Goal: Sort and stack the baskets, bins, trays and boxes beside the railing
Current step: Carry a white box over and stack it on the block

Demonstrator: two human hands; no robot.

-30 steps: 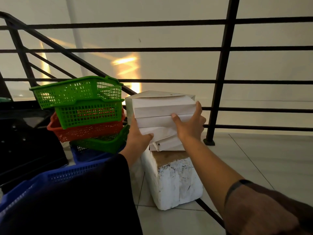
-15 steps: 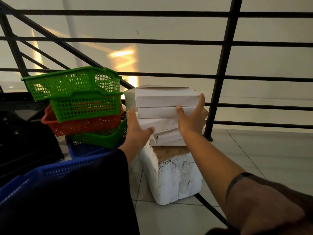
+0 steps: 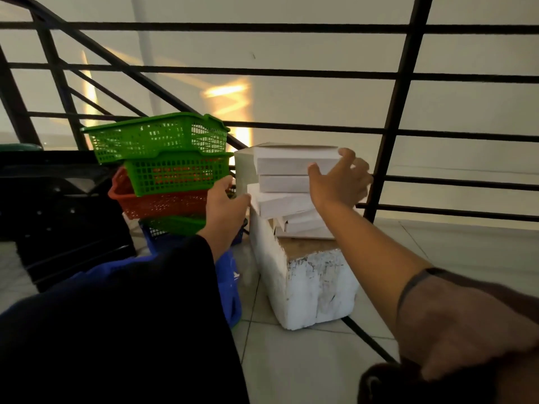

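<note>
Both hands bracket a stack of white boxes without a firm hold. Left hand sits at the stack's left side, thumb extended toward the third box down; whether the thumb touches cannot be told. Right hand is spread at the stack's right end, fingers relaxed and slightly curved around the corner of the upper boxes, thumb lying against the front faces. Neither hand clamps a box.

Stack composition: about five flat boxes, upper ones roughly aligned, lower ones skewed. It rests on a white foam box standing on the tiled floor, just in front of the black railing.

Left of the stack, just beside it, stands a basket pile: two green baskets on top, a red basket below, then another green one and a blue one at the bottom. A black crate sits further left. A blue bin lies near the foam box, partly hidden by the dark left sleeve.
</note>
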